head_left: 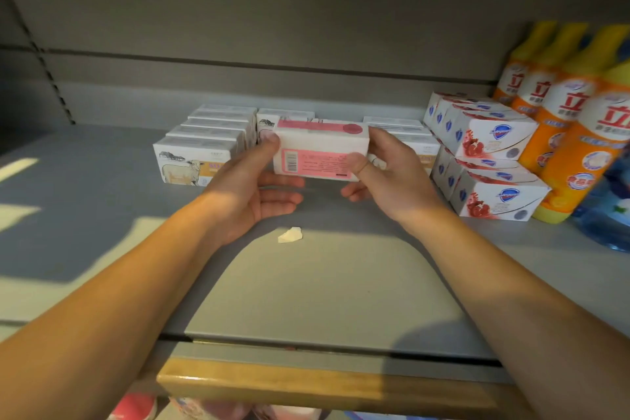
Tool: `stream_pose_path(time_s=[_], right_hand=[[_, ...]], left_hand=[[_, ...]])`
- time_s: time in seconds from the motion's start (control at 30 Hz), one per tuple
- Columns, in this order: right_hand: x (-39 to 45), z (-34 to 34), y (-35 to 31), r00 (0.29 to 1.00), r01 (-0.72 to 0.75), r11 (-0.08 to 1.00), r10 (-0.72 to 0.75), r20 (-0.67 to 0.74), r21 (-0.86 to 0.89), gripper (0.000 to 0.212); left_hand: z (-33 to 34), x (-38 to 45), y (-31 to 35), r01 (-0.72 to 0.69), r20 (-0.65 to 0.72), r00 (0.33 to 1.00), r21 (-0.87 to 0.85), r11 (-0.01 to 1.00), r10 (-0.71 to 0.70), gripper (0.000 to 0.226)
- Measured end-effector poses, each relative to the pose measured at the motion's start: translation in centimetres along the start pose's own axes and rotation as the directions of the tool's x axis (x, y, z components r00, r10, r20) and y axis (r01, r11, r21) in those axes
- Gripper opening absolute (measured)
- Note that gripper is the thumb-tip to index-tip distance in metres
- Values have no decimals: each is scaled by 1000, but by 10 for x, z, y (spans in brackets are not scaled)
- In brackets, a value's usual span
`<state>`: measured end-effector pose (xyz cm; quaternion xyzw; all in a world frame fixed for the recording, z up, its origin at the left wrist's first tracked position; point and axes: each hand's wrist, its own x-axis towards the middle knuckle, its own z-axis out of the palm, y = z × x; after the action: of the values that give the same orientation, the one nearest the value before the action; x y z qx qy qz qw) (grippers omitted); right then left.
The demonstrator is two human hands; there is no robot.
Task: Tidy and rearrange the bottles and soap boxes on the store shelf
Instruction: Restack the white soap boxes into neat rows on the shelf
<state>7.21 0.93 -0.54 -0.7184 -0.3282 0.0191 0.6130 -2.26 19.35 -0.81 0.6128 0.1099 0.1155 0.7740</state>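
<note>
Left hand (254,181) and right hand (385,174) pinching the ends of a pink-labelled soap box (320,150), held just above the grey shelf (102,215). Behind, rows of sheep-printed soap boxes (201,153); at right, stacked red-and-white soap boxes (487,147) beside orange bottles (572,133). Small paper scrap (290,235) below.

Glowing warm and dim overall, with patches of light falling across the grey shelf (102,215) from the left and front; casting broad forearm shadows over the shelf floor, leaving its back wall in murk; smearing with motion blur around the pink-labelled soap box (320,152) and the yellow-capped bottles (559,106); bowing outward at the edges under wide-angle distortion, bending the wooden front rail (306,385); softening fine print everywhere
</note>
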Motion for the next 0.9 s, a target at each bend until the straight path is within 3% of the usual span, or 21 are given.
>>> stream_pose_path(time_s=[0.1, 0.23, 0.3, 0.4, 0.5, 0.57, 0.63, 0.73, 0.9], right_hand=[[-1, -4, -5, 986, 164, 973, -164, 14, -163, 45], [-4, 5, -8, 943, 316, 929, -285, 172, -192, 56], [-3, 4, -7, 941, 311, 911, -255, 223, -270, 67], [-2, -2, -6, 960, 222, 943, -168, 223, -247, 80], [-3, -5, -6, 991, 68, 990, -54, 123, -120, 64], [-3, -4, -4, 994, 29, 989, -13, 107, -148, 50], [-4, -4, -4, 991, 31, 976, -2, 134, -214, 46], [-4, -4, -6, 993, 46, 985, -27, 114, -166, 41], [-4, -4, -12, 979, 203, 936, -196, 55, -288, 46]], left_hand=[[-1, 3, 1, 82, 40, 996, -103, 991, -78, 65], [-2, 4, 0, 65, -20, 997, -240, 969, -72, 30], [-4, 2, -1, 14, -12, 1000, -191, 982, -17, 26], [-4, 0, -2, -90, 8, 996, -149, 985, 92, 43], [-1, -1, -2, -218, -29, 976, -99, 971, 216, 53], [-2, 0, -4, -292, 15, 956, -46, 955, 293, 63], [0, 0, -7, -348, 77, 936, 65, 935, 343, 61], [1, 2, -9, -424, 90, 905, 252, 870, 416, 55], [2, 2, -9, -480, 51, 854, 457, 749, 517, 46]])
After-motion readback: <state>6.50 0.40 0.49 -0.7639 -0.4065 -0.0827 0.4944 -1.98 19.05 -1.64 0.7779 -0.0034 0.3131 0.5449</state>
